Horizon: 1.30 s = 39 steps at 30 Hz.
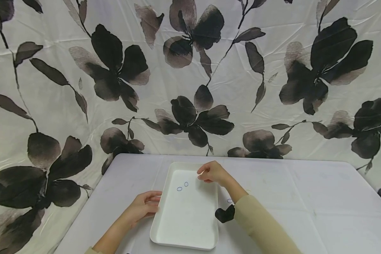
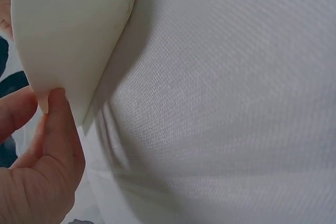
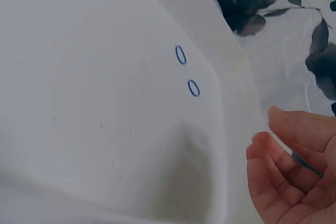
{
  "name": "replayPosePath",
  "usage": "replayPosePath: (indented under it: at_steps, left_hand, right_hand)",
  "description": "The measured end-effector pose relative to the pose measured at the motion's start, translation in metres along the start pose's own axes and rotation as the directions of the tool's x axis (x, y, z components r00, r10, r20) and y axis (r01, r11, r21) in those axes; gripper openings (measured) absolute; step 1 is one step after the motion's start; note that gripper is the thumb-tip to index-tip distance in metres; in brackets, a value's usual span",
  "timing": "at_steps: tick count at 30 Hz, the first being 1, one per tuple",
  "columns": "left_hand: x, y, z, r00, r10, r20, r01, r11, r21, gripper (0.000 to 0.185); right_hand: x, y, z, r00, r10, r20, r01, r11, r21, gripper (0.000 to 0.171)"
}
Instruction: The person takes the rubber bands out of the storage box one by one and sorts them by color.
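A: How far along does it look?

B: Two blue rings point(image 1: 182, 186) already lie in the white tray point(image 1: 190, 225), toward its 12 o'clock end. The right hand point(image 1: 211, 173) pinches a third above the tray's 1 o'clock corner. Another ring point(image 1: 229, 201) waits on the bench point(image 1: 304, 197) at 3 o'clock.

A: And the left hand point(image 1: 144, 206)?

B: Gripping the tray's 9 o'clock rim.
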<state>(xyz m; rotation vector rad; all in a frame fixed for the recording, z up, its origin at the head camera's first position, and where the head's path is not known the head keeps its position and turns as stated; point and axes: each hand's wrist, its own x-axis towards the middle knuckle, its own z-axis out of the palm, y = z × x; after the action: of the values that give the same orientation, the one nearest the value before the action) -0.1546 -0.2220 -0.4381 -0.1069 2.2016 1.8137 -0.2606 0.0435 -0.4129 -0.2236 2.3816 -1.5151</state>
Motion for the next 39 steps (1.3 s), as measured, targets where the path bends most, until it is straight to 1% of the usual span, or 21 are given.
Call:
replayPosePath:
  at_steps: [4,10,13,17,21,23,27,32,36,39]
  left_hand:
    - [0.001,-0.001,0.000,1.000,0.001,0.011,-0.001,1.000,0.002,0.057]
    - [0.002,-0.002,-0.001,1.000,-0.009,-0.003,0.009,1.000,0.002,0.057]
    - [0.002,-0.002,-0.001,1.000,-0.010,-0.006,0.010,1.000,0.002,0.057]
    - [0.001,-0.001,-0.002,1.000,-0.013,-0.003,0.013,1.000,0.005,0.058]
    - [0.001,-0.001,-0.001,1.000,-0.015,0.000,0.015,1.000,0.006,0.058]
    - [0.001,0.000,-0.001,1.000,-0.015,-0.002,0.015,1.000,0.007,0.058]
    - [0.002,0.001,-0.001,1.000,-0.012,-0.002,0.012,1.000,0.006,0.058]
    - [0.002,-0.001,-0.001,1.000,-0.006,0.016,0.006,1.000,0.003,0.058]
    - [0.001,-0.001,-0.001,1.000,-0.002,0.022,0.002,1.000,-0.004,0.058]
    - [0.002,0.000,-0.001,1.000,-0.001,0.015,0.001,1.000,-0.005,0.058]
  right_hand:
    - [0.005,0.006,0.011,1.000,-0.027,-0.013,0.026,0.999,-0.023,0.016]
    - [0.009,0.012,0.031,0.992,-0.119,-0.041,0.117,0.991,-0.058,0.014]
    - [0.010,0.015,0.041,0.985,-0.162,-0.061,0.156,0.983,-0.098,0.013]
    - [0.012,0.021,0.054,0.981,-0.176,-0.084,0.164,0.977,-0.138,0.018]
    - [0.013,0.025,0.063,0.980,-0.163,-0.114,0.143,0.976,-0.168,0.023]
    - [0.015,0.027,0.066,0.978,-0.165,-0.129,0.134,0.967,-0.215,0.024]
    - [0.015,0.025,0.067,0.974,-0.176,-0.141,0.128,0.946,-0.299,0.021]
    - [0.011,0.025,0.069,0.968,-0.199,-0.152,0.136,0.926,-0.351,0.005]
    - [0.009,0.023,0.070,0.967,-0.205,-0.148,0.140,0.922,-0.360,0.012]
    - [0.007,0.020,0.071,0.972,-0.201,-0.119,0.144,0.917,-0.373,0.013]
